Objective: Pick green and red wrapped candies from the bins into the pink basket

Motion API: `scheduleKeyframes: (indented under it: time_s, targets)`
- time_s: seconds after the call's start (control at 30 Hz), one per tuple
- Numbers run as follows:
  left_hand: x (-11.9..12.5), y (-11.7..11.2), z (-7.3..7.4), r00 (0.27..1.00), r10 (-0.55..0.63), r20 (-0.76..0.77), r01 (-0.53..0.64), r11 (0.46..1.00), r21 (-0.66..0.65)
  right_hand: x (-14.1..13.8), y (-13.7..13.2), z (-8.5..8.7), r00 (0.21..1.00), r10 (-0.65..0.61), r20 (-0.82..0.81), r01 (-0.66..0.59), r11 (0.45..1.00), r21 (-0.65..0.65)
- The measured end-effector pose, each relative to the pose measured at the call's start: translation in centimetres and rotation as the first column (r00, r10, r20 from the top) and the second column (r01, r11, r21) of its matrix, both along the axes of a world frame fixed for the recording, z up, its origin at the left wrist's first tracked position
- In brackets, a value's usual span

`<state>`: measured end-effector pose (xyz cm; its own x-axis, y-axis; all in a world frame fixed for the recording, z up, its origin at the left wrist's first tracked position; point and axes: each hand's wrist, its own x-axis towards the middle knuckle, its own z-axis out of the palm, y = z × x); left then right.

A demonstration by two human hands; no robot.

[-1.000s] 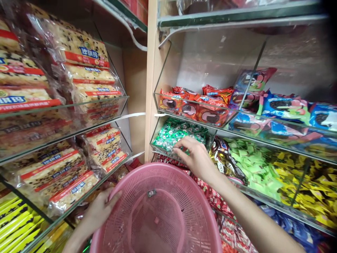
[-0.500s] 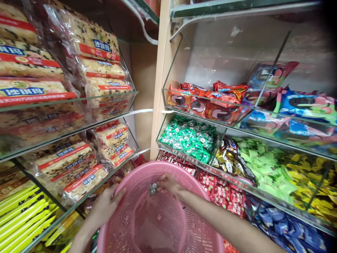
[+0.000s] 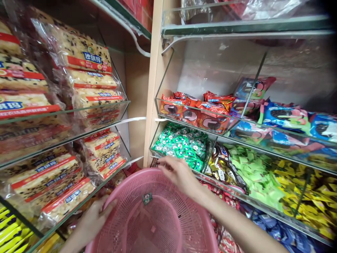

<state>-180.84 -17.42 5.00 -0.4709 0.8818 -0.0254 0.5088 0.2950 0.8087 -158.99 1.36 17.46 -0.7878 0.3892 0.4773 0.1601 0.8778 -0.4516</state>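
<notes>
My left hand (image 3: 96, 219) is closed on the left rim of a pink plastic basket (image 3: 181, 202), thumb over the edge. A small green-wrapped candy (image 3: 147, 198) lies inside, on the basket's far sloping wall. Nearer the bottom is a small pale square piece (image 3: 153, 229), too small to name. Above the far rim, my right hand (image 3: 179, 172) holds nothing, its fingers loosely bent and apart. Just beyond it, a glass bin holds a heap of green-wrapped candies (image 3: 181, 144).
Glass-fronted shelves meet at a wooden post (image 3: 152, 80). Packaged puffed-rice cakes (image 3: 89, 56) fill the left shelves. On the right are red snack packets (image 3: 195, 109), blue packets (image 3: 285, 116), light green candies (image 3: 252, 172) and yellow candies (image 3: 289, 189). A glass shelf edge (image 3: 250, 26) runs above.
My right hand has let go of the green-wrapped candy inside the basket and risen out over the far rim. My left hand still grips the rim. The view has shifted slightly.
</notes>
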Motion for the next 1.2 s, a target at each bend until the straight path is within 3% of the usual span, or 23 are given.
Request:
scheduleKeyframes:
  time_s: [0.1, 0.23, 0.4, 0.7, 0.8, 0.9, 1.0, 1.1, 1.2]
  targets:
    - [0.1, 0.1, 0.4, 1.0, 0.001, 0.001, -0.001, 1.0, 0.013, 0.9, 2.4, 3.2, 0.995, -0.09, 0.039, 0.078, 0.969, 0.236]
    - [0.3, 0.1, 0.8, 1.0, 0.014, -0.017, -0.014, 1.0, 0.006, 0.8, 5.5, 4.0, 0.949, -0.182, 0.258, 0.064, 0.912, 0.405]
    - [0.2, -0.1, 0.3, 1.0, 0.016, -0.016, -0.016, 1.0, 0.013, -0.2, 7.1, 3.4, 0.893, -0.22, 0.392, 0.038, 0.906, 0.421]
    - [0.5, -0.3, 0.8, 0.999, 0.048, -0.001, -0.048, 0.998, 0.038, 0.1, 8.0, 3.7, 0.935, -0.132, 0.328, 0.024, 0.949, 0.314]
    - [0.8, -0.2, 1.2, 0.999, 0.028, 0.02, -0.029, 0.999, 0.032, 0.7, 7.2, 4.7, 0.955, -0.112, 0.275, 0.027, 0.955, 0.295]
    - [1.0, 0.0, 1.6, 1.0, 0.023, 0.021, -0.023, 1.0, 0.009, 1.0, 4.4, 5.2, 0.979, -0.075, 0.187, 0.026, 0.967, 0.253]
    - [1.0, 0.1, 1.7, 0.999, 0.039, 0.017, -0.039, 0.999, -0.001, 0.3, 1.0, 3.4, 0.976, 0.099, 0.194, -0.129, 0.98, 0.15]
    - [0.9, 0.0, 1.6, 0.999, 0.034, 0.019, -0.034, 0.999, 0.002, -1.5, -0.8, -1.4, 0.884, 0.256, 0.391, -0.307, 0.949, 0.073]
    - [0.9, -0.3, 1.5, 1.0, 0.022, 0.019, -0.022, 1.0, -0.005, -3.2, -0.5, -7.0, 0.808, 0.128, 0.575, -0.252, 0.957, 0.142]
